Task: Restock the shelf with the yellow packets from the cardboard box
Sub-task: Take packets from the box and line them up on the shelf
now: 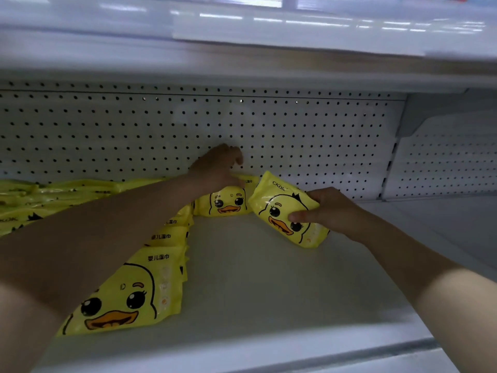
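At far left, a row of yellow duck-printed plastic packets (139, 289) stands overlapping on the white metal shelf (269, 286), running from the front edge towards the back. The left hand (217, 168) reaches across them to the white perforated back panel (309, 130). It sits on top of an upright yellow packet (226, 204) at the rear, fingers curled; whether it actually grips that packet cannot be told. Just beside it to the right, a tilted yellow packet (285, 208) leans with its lower corner on the shelf. The right hand (330, 208) grasps it, thumb across the duck's face.
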`<action>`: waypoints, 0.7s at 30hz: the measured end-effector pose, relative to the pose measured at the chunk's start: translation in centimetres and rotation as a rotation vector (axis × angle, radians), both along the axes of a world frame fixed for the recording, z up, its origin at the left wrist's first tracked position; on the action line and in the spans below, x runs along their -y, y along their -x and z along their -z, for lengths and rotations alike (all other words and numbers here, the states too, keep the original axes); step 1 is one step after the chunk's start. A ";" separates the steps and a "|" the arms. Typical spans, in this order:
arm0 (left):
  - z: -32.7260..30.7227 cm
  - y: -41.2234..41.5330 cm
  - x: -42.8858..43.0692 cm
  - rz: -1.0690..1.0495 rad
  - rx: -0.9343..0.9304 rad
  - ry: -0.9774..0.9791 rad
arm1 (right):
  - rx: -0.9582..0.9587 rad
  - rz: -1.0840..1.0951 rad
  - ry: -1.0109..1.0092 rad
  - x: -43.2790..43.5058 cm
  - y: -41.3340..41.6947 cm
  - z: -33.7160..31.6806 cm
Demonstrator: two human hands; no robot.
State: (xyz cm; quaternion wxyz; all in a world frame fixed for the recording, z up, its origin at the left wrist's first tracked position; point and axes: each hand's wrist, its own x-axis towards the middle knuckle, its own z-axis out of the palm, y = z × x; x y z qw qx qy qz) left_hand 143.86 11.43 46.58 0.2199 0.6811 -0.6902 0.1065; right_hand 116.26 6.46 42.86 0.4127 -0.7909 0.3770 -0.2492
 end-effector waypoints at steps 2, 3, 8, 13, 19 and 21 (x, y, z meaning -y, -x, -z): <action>-1.4 1.0 -0.8 0.210 -0.328 -0.023 | -0.056 -0.032 0.020 0.0 -0.5 -0.5; -2.0 1.6 -1.3 0.289 -0.429 -0.105 | -0.077 -0.049 0.023 0.0 -0.8 -0.7; -1.6 2.5 -2.4 0.363 -0.510 -0.359 | -0.121 -0.119 0.053 -0.3 -2.8 -1.6; -1.4 1.8 -3.2 0.290 -0.478 -0.342 | -0.169 -0.194 0.087 -0.4 -4.3 -2.2; -1.4 -0.7 -3.9 0.135 -0.478 -0.239 | -0.032 -0.115 0.115 0.6 -6.0 -2.5; -1.2 -1.7 -3.9 0.078 -0.456 -0.235 | -0.016 -0.054 0.101 1.1 -6.9 -2.2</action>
